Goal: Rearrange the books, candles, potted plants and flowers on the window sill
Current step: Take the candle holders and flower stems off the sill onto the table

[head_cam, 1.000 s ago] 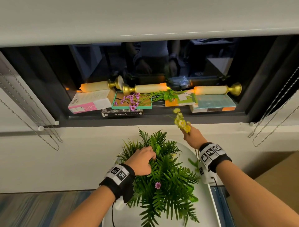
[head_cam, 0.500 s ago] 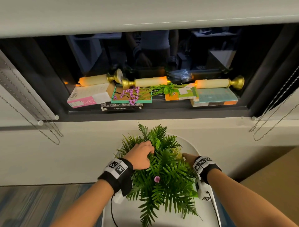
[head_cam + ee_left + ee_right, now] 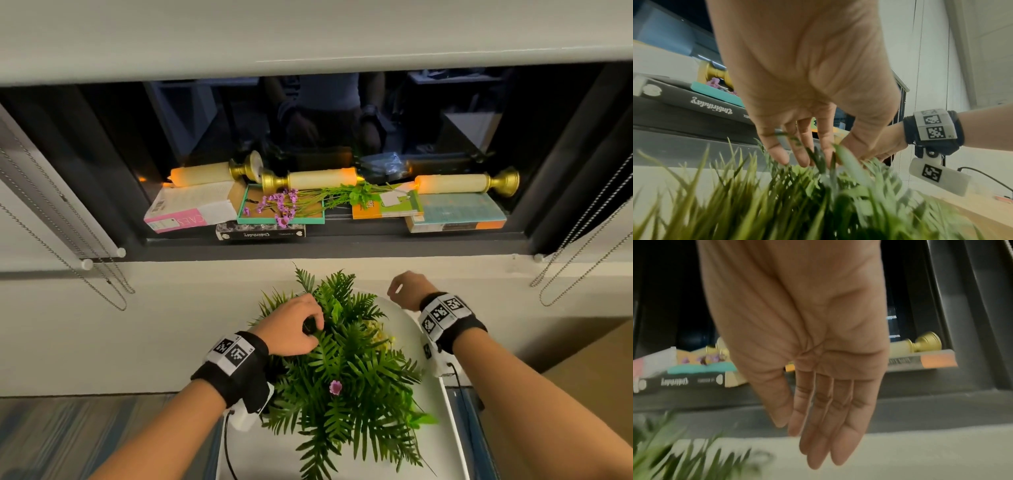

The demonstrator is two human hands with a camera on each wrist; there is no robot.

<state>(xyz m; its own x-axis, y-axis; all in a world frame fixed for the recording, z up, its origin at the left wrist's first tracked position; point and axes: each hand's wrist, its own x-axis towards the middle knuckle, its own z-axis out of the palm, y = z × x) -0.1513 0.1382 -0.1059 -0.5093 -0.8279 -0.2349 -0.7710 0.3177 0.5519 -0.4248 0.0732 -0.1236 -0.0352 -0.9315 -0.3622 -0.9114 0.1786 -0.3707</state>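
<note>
A leafy green potted fern point(image 3: 346, 363) stands on a white round table point(image 3: 402, 317) below the window sill point(image 3: 342, 247). My left hand point(image 3: 313, 325) is curled into its fronds on the left side; the fingertips point(image 3: 803, 160) dip among the leaves point(image 3: 777, 194). A yellow flower sprig point(image 3: 376, 334) sits inside the fern, and a small pink bloom point(image 3: 335, 387) nearer me. My right hand point(image 3: 394, 291) hovers empty past the fern's right edge, its fingers point(image 3: 818, 443) straight. Purple flowers point(image 3: 281, 205) lie across a teal book point(image 3: 246, 216).
Three candles with gold bases lie flat along the glass point(image 3: 205, 173) point(image 3: 322, 180) point(image 3: 452, 183). Books lie flat: white-pink point(image 3: 188, 212), black point(image 3: 260, 233), orange-green point(image 3: 383, 209), pale blue point(image 3: 455, 216). Blind cords hang at left point(image 3: 102, 274) and right point(image 3: 575, 260).
My right hand brought the yellow sprig down into the fern, let go, and has risen empty to the right. The left hand stayed on the fronds.
</note>
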